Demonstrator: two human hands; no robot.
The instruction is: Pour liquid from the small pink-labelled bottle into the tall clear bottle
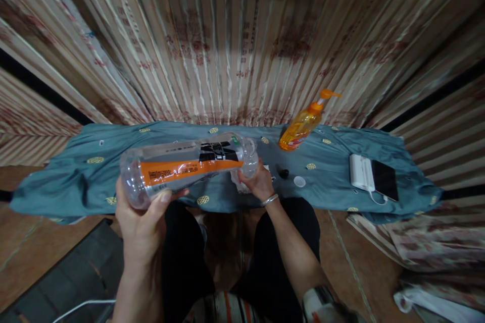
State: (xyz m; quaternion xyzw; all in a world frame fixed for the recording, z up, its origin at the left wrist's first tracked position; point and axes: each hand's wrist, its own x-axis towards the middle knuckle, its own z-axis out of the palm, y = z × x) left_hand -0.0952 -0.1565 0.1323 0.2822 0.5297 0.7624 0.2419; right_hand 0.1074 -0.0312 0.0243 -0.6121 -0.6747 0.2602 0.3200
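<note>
Clear plastic bottle (185, 167) with an orange-and-black label: we have it up in the air over the teal cloth-covered bench (76, 171), lying nearly level across the body. Left hand (141, 219) wraps the wider-looking end, thumb along the near side; right hand (260, 181), bracelet (270, 200) at the wrist, has its fingers curled round the narrower-looking end. So both sets of fingers are holding the same bottle, neither is free.

Progress, as far as we can judge: pick-up is done, two-handed hold is done, setting it down isn't. We can't tell whether it's capped or uncapped, as the right hand covers part of that end, nor whether there's liquid inside.

On the bench, just beside the right hand, we log a small black object (283, 173) and a pale round disc (299, 181); could be loose caps, not sure. White paper or cloth (242, 187) lies partly under the right hand in our view. Orange pump bottle (301, 128) stands farther back, untouched. Far right: white box (361, 172) cabled to a dark flat device (385, 180), neither in use by the hands
</note>
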